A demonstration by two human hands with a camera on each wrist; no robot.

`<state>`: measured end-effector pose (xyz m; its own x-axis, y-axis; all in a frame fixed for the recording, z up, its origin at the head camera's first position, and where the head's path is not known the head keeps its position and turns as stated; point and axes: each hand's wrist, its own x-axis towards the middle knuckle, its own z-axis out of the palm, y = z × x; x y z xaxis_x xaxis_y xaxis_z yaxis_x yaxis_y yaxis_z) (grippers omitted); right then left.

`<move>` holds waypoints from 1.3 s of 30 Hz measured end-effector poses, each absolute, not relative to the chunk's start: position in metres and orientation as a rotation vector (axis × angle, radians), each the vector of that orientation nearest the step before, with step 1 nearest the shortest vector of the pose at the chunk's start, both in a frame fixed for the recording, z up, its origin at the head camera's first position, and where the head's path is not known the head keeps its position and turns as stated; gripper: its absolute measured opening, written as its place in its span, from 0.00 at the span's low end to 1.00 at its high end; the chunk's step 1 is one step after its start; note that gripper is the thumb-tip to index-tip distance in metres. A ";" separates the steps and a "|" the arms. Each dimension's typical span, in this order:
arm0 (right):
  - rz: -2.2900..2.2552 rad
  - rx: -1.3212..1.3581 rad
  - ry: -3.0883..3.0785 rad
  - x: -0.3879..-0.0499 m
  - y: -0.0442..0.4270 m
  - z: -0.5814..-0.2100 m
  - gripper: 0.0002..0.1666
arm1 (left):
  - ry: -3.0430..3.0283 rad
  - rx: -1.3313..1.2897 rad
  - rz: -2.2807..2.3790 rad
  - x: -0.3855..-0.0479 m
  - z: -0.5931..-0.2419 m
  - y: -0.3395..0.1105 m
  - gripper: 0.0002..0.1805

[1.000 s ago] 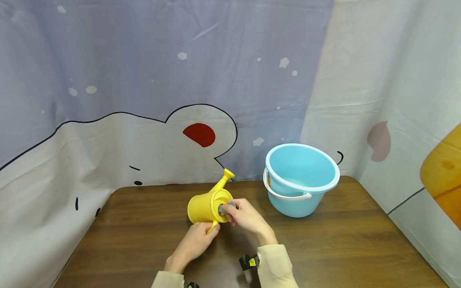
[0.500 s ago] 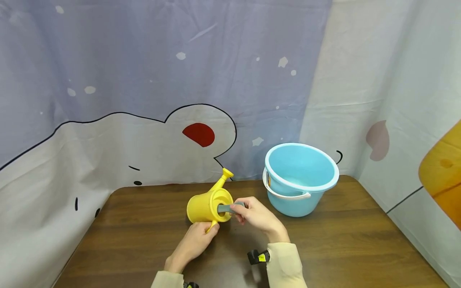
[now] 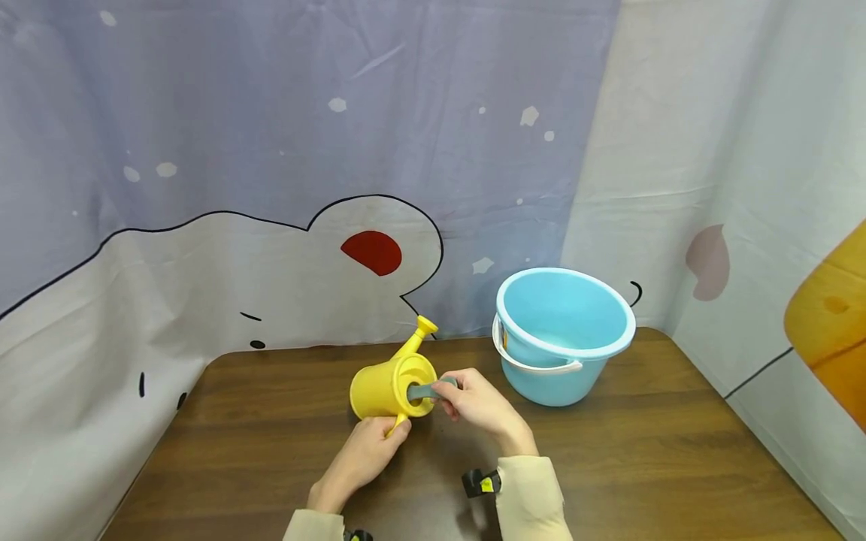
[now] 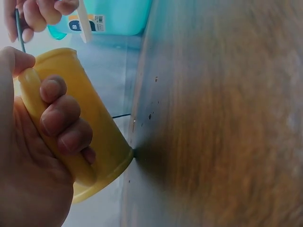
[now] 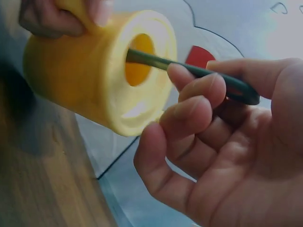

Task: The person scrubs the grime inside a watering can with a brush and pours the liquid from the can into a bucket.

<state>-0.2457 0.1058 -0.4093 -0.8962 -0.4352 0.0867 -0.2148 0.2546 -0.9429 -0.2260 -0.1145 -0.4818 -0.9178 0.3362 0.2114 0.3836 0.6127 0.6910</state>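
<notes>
Tool (image 3: 422, 391) pinched by right hand (image 3: 479, 407) reaches inside watering can (image 3: 376, 391) gripped by left hand (image 3: 367, 451).

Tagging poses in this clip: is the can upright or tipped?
Tipped: the can leans, its mouth facing the right hand; the left hand grips its handle.

a blue bucket (image 3: 555, 388) stands on a brown wooden table (image 3: 663, 451); a patterned cloth (image 3: 433, 120) hangs behind

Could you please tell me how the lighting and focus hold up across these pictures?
Head view: fairly clear, with a soft sheen on the table low in frame; left wrist view: blurred tabletop, dark shadow beside the watering can; right wrist view: glare around its opening, curtain washed out at upper right.
</notes>
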 end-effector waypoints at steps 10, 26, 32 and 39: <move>-1.599 -0.597 2.449 -0.248 0.086 -0.418 0.19 | -2.777 -0.629 -1.236 -0.226 -0.481 -0.114 0.24; -1.616 -0.729 2.412 -0.246 0.097 -0.410 0.20 | -2.764 -0.608 -1.206 -0.227 -0.483 -0.114 0.25; -1.634 -0.700 2.361 -0.240 0.108 -0.397 0.19 | -2.750 -0.605 -1.218 -0.227 -0.482 -0.114 0.24; -1.633 -0.687 2.337 -0.238 0.116 -0.393 0.18 | -2.766 -0.602 -1.215 -0.226 -0.481 -0.114 0.25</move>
<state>-0.2383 0.1157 -0.3930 -0.8696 -0.4850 0.0925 -0.2537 0.2781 -0.9265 -0.2259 -0.1136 -0.4806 -0.9218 0.3266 0.2090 0.3749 0.6127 0.6958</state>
